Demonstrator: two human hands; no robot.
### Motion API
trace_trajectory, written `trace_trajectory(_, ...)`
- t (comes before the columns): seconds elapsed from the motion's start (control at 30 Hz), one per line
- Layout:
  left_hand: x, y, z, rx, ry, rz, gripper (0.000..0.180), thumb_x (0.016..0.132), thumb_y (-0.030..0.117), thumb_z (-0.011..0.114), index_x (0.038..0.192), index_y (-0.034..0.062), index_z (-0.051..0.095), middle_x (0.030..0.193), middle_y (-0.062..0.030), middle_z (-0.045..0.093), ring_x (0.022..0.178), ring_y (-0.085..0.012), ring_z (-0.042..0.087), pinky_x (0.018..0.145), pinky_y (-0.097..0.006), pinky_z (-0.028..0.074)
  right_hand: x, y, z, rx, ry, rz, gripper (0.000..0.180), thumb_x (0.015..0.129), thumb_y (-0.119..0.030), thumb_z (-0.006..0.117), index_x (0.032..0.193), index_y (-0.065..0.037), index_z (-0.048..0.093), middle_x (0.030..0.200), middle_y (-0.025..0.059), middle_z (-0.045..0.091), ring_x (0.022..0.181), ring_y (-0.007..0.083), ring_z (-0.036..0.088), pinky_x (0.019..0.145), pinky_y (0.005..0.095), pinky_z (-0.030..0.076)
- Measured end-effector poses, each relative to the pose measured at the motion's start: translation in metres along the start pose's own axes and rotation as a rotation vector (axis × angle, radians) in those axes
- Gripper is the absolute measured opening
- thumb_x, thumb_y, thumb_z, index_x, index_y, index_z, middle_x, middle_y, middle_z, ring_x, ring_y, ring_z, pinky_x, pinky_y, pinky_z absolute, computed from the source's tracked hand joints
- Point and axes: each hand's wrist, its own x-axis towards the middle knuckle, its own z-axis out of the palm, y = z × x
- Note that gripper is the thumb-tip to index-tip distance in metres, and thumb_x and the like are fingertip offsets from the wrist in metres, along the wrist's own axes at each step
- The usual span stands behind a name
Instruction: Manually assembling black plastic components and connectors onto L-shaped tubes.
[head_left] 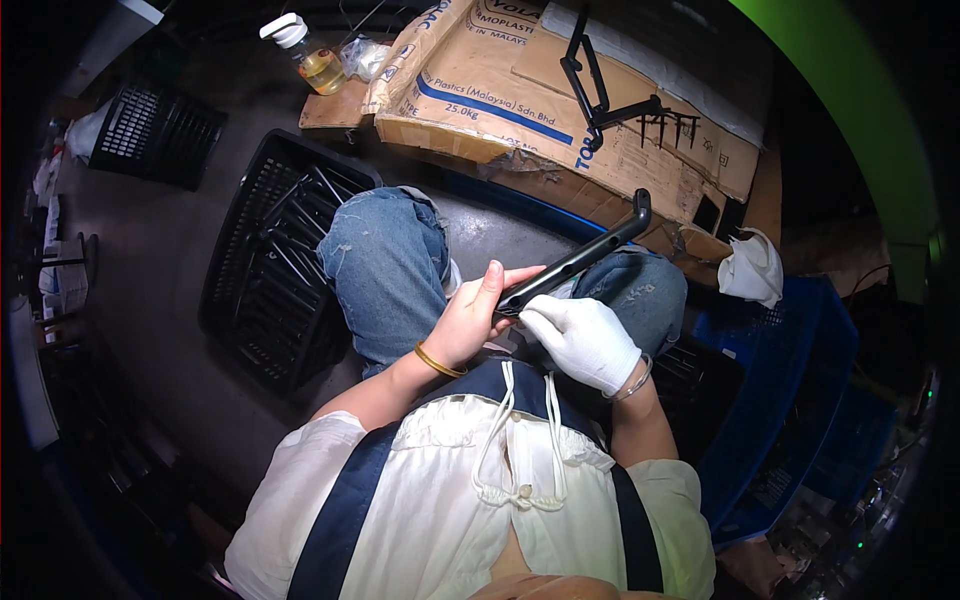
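A long, glossy black plastic bar (575,260) with an angled far end lies slantwise above my lap. My bare left hand (472,312), a yellow bangle at its wrist, is closed around the bar's near end from the left, thumb raised along it. At that same end is my right hand (588,345) in a white glove, its thumb and forefinger pinched together against the bar. Whatever sits between those gloved fingertips is hidden. Farther off, a black branched plastic piece with several thin prongs (597,112) rests on flattened cardboard (480,85).
Left of my knees stands a black crate (222,235) holding several black bars (290,225). Another black basket (160,135) is farther left. A bottle of yellowish liquid (322,72) stands beside the cardboard. A white cloth (750,268) and blue bins (830,345) are on the right.
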Motion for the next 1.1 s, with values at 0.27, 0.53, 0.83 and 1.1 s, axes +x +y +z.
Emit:
trace_trajectory(0.27,0.004,-0.006,0.0,-0.362,0.036,-0.025,0.053,0.107,0.038,0.027,0.146,0.0036,0.039,0.073,-0.0007,0.05,0.052,-0.0025,0.034,0.045,-0.016,0.027,-0.006,-0.006,0.02,0.187,0.305,0.014,0.016,0.095,-0.02,0.051,0.093,-0.008,0.062,0.091,0.0116,0.063,0.073,0.0339,0.064,0.065,0.0406,0.051)
trace_trajectory(0.53,0.003,-0.006,0.004,-0.297,0.09,-0.014,0.052,0.108,0.037,0.026,0.146,0.0031,0.038,0.073,-0.0013,0.051,0.049,-0.0025,0.031,0.044,-0.017,0.027,-0.002,-0.023,0.026,0.132,0.345,0.104,0.011,0.091,-0.022,0.06,0.091,-0.011,0.061,0.076,0.0091,0.064,0.063,0.0318,0.065,0.055,0.0405,0.052)
trace_trajectory(0.83,0.004,-0.01,0.004,-0.225,0.089,0.014,0.054,0.108,0.038,0.025,0.145,0.0028,0.039,0.074,0.0017,0.05,0.049,-0.0019,0.031,0.045,-0.017,0.026,-0.002,-0.022,0.025,0.046,0.308,0.083,0.013,0.092,-0.025,0.059,0.089,-0.012,0.059,0.072,0.0088,0.064,0.059,0.0311,0.065,0.052,0.0405,0.052)
trace_trajectory(1.1,0.0,-0.008,0.004,-0.24,0.064,0.01,0.054,0.108,0.038,0.024,0.145,0.0027,0.04,0.066,0.0032,0.045,0.049,-0.0027,0.031,0.047,-0.017,0.027,-0.003,-0.023,0.025,0.085,0.294,0.103,0.013,0.092,-0.024,0.059,0.088,-0.012,0.058,0.072,0.0091,0.065,0.059,0.0317,0.065,0.052,0.0411,0.052)
